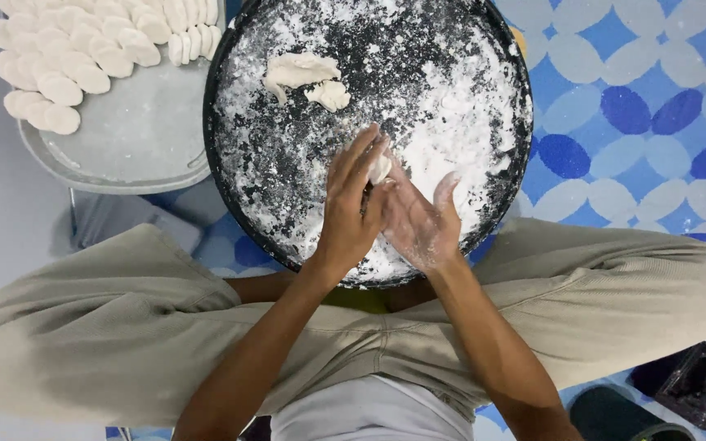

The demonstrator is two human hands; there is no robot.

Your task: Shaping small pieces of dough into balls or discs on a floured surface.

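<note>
At the far left, a grey tray (136,143) lies on the floor, its upper left part filled with overlapping rows of flat white dough rounds (75,49), while its lower half is bare and lightly dusted. Just right of it, touching or nearly touching its edge, sits a large round black pan (230,204) coated with patchy white flour. In the pan's upper left area lies a lump of dough (297,69) with a smaller torn piece (330,95) right beside it. Over the lower middle of the pan the person's two hands meet. The left hand (351,208) is seen from the back, its fingers (353,159) held straight and close together, pressed flat against the other palm. Between the two hands sits a small piece of dough (380,169), only its white upper edge showing above the left fingertips. The right hand (418,224) faces palm inward, floury, with its fingers (446,192) stretched out and slightly apart, pressed against the dough from the other side. Below, the person's crossed legs in beige trousers (124,327) frame the pan. To the right the floor mat (639,106) shows a blue and pale pattern, and a dark object (696,376) stands at the lower right corner.
</note>
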